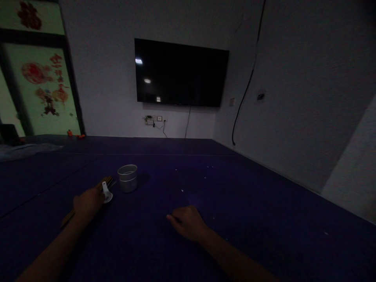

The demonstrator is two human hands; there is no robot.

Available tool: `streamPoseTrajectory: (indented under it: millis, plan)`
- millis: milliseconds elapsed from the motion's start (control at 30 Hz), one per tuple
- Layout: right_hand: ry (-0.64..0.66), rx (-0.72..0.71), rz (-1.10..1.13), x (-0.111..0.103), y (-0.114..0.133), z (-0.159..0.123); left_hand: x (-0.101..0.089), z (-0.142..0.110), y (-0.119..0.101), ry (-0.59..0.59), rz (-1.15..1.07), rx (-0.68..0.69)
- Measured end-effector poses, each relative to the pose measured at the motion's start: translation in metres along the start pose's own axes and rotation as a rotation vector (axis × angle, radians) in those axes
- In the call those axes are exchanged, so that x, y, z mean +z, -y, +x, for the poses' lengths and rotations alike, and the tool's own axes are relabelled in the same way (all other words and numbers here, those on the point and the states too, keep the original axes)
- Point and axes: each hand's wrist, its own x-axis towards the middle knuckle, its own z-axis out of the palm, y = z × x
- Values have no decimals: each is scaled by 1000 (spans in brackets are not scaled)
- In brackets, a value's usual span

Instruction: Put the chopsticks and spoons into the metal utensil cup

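My left hand [87,204] rests on the dark blue surface [235,203], fingers curled over a bundle of yellowish sticks [104,183] that runs diagonally under it. A white spoon [106,193] lies right at its fingertips. Just beyond stands a small round metal bowl [127,178], upright. My right hand [188,222] lies palm down on the surface further right, fingers bent, with a thin dark object I cannot make out at its fingertips.
A black wall-mounted television [180,72] hangs ahead above wall sockets [154,118]. A black cable [246,86] runs down the right wall. A door with red paper decorations [44,84] is at far left. Small white crumbs dot the surface.
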Motion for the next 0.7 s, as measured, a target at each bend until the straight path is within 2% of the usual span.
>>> streamPoseTrajectory:
  millis: [167,500,700]
  plan:
    - [-7,-3,9,0,0,0,-6,-3,-5,43,43,43]
    - [-18,-7,8,2,-1,-1,6,4,-6,8,26,161]
    - [-29,-20,13,3,-2,-1,7,5,-1,-85,-62,151]
